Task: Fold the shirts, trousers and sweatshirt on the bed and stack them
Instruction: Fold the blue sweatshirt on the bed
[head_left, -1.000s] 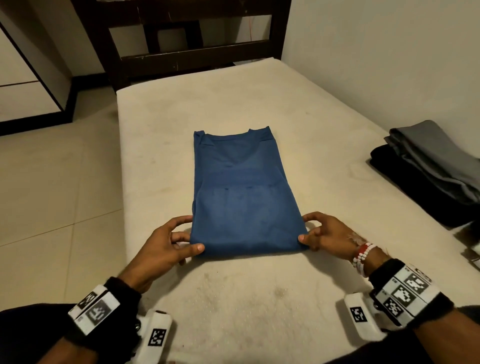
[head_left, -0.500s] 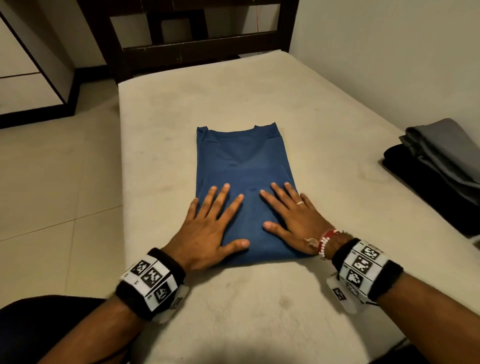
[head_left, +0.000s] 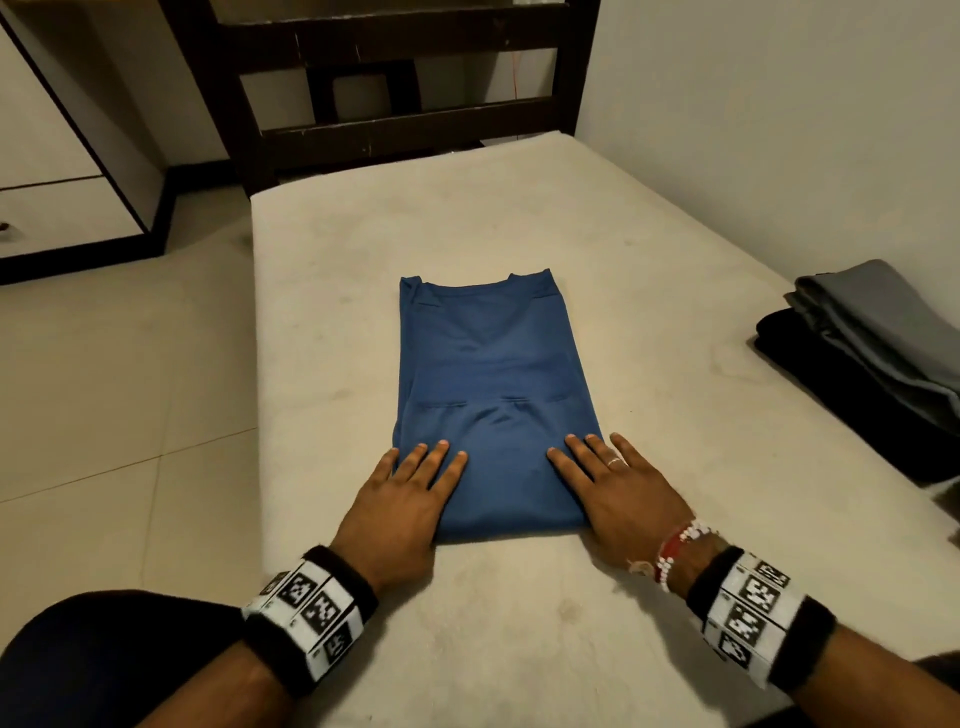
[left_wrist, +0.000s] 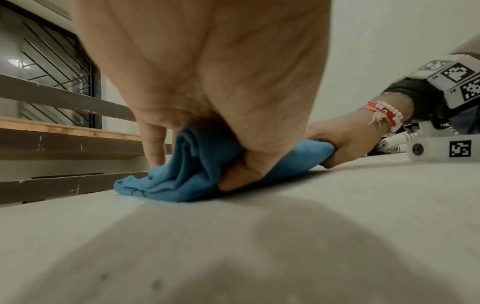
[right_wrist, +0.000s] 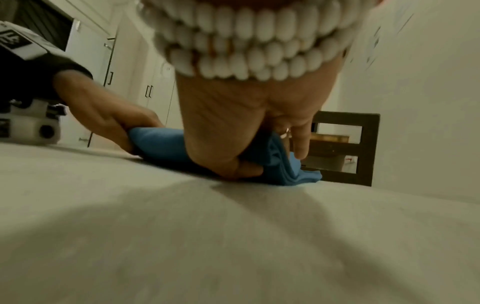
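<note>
2 hands now flat at the near end of the folded blue shirt (head_left: 493, 395): left hand (head_left: 400, 499) and right hand (head_left: 618, 493) drawn back toward the near corners from mid-panel half a second ago, fingers still straight on top, thumbs tucked under the hem, nothing yet lifted. Probably smoothing finished, next fold or a lift to come. Beneath, pale bare mattress (head_left: 519, 649), shirt at its middle. Right, well apart, grey garment (head_left: 878, 322) stacked on black one (head_left: 841, 384). Beyond, dark wooden bed frame (head_left: 395, 83), tiled floor (head_left: 119, 415), white wall (head_left: 779, 130).
</note>
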